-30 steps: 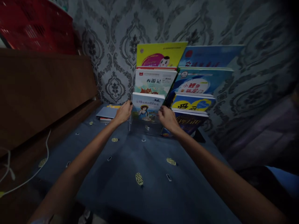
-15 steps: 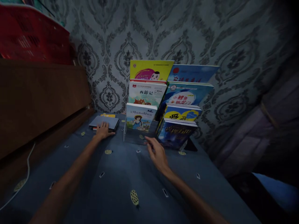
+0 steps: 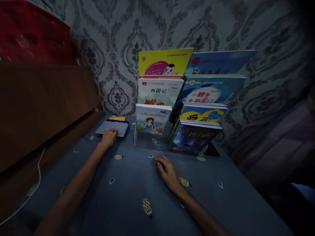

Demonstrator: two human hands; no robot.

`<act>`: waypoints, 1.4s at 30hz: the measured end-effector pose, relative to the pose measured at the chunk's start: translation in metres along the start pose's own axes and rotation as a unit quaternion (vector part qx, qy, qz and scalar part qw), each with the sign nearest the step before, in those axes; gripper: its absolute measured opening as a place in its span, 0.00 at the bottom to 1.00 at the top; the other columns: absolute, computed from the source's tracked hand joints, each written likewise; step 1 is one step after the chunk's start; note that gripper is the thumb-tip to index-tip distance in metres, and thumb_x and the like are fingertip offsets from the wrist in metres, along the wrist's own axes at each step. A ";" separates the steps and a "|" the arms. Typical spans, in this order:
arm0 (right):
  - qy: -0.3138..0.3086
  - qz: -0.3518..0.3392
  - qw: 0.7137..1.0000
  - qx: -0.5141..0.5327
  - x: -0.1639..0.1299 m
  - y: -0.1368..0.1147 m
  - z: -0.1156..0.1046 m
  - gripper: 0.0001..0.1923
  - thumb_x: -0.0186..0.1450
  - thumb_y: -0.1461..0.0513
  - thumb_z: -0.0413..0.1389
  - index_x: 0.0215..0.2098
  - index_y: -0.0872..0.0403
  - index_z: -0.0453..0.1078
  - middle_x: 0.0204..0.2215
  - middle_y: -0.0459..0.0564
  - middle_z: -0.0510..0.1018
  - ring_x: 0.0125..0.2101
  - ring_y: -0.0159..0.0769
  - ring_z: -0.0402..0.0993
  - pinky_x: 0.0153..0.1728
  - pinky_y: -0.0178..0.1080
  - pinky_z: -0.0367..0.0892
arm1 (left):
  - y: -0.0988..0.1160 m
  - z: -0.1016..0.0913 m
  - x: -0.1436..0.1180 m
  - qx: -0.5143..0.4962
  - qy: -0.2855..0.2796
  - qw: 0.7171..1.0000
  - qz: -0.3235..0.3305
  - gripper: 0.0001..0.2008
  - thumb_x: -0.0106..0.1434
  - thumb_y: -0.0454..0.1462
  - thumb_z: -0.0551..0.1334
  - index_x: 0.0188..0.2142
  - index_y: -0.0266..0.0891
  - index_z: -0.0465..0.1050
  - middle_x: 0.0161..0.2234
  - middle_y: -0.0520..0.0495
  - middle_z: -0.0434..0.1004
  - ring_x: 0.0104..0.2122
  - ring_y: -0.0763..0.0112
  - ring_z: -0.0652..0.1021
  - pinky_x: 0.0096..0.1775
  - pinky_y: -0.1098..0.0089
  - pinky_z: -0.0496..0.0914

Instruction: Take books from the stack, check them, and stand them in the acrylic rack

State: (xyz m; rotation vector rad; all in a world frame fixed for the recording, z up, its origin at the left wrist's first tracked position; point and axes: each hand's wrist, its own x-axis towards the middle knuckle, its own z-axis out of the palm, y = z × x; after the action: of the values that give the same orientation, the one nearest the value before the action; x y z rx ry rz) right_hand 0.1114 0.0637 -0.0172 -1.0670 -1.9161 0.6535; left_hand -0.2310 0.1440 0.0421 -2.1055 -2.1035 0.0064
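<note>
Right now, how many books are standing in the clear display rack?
7. Left column, front to back: girl-cover book, white book, yellow book. Right column: dark blue book, yellow-blue book, blue fish book, pale blue book. More may be hidden behind.

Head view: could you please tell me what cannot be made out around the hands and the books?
- Stack under the grey book, head view: titles hidden by it and the left hand.
- Right hand: palm faces the blue cloth, contact unclear.
- Dark blue book: title too dim.
- Red crate: cut off by the edge.
</note>
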 end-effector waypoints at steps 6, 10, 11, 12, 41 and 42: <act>0.000 -0.009 1.000 -0.002 0.001 -0.003 -0.001 0.14 0.69 0.61 0.49 0.42 0.51 0.77 0.35 0.54 0.80 0.37 0.44 0.79 0.40 0.47 0.75 | 0.005 -0.003 -0.017 0.023 0.003 1.000 0.020 0.23 0.71 0.28 0.45 0.61 0.33 0.63 0.56 0.27 0.72 0.57 0.50 0.73 0.57 0.48 0.64; 0.000 -0.016 1.000 -0.003 0.001 -0.003 -0.002 0.14 0.69 0.61 0.48 0.42 0.50 0.77 0.34 0.53 0.80 0.37 0.44 0.79 0.40 0.46 0.75 | 0.015 -0.002 -0.045 0.034 -0.011 0.999 0.033 0.23 0.70 0.27 0.45 0.61 0.32 0.64 0.55 0.28 0.73 0.54 0.52 0.76 0.55 0.52 0.67; 0.000 -0.016 1.000 -0.002 0.001 -0.003 -0.002 0.14 0.69 0.61 0.49 0.41 0.50 0.77 0.34 0.53 0.80 0.37 0.45 0.79 0.39 0.46 0.75 | 0.018 -0.001 -0.055 0.035 -0.017 0.998 0.038 0.23 0.69 0.26 0.46 0.60 0.32 0.66 0.54 0.28 0.74 0.53 0.53 0.77 0.54 0.54 0.68; 0.000 -0.017 1.000 -0.001 0.001 -0.002 -0.001 0.14 0.69 0.61 0.49 0.41 0.50 0.77 0.34 0.53 0.80 0.37 0.45 0.79 0.39 0.46 0.75 | 0.022 0.000 -0.065 0.037 -0.023 0.998 0.044 0.22 0.69 0.26 0.46 0.59 0.32 0.67 0.53 0.29 0.75 0.52 0.54 0.77 0.53 0.55 0.69; -0.122 -0.125 0.980 -0.091 -0.026 -0.020 0.015 0.17 0.70 0.62 0.50 0.54 0.51 0.74 0.55 0.58 0.78 0.57 0.48 0.71 0.59 0.58 0.65 | 0.119 -0.016 -0.191 -0.089 -0.028 0.974 0.208 0.18 0.72 0.32 0.52 0.60 0.39 0.68 0.61 0.37 0.72 0.60 0.59 0.74 0.59 0.59 0.71; -0.125 -0.125 0.980 -0.096 -0.026 -0.020 0.015 0.17 0.71 0.62 0.50 0.54 0.52 0.74 0.55 0.58 0.77 0.58 0.48 0.71 0.59 0.58 0.65 | 0.110 -0.018 -0.184 -0.075 -0.042 0.980 0.181 0.21 0.71 0.29 0.52 0.61 0.39 0.67 0.62 0.37 0.70 0.61 0.58 0.73 0.59 0.59 0.71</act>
State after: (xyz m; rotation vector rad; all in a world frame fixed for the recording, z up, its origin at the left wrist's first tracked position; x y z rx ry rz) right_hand 0.0975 0.0308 -0.0209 -0.8702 -2.3250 0.4844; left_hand -0.1208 -0.0401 0.0255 -2.5930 -1.7805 -0.0177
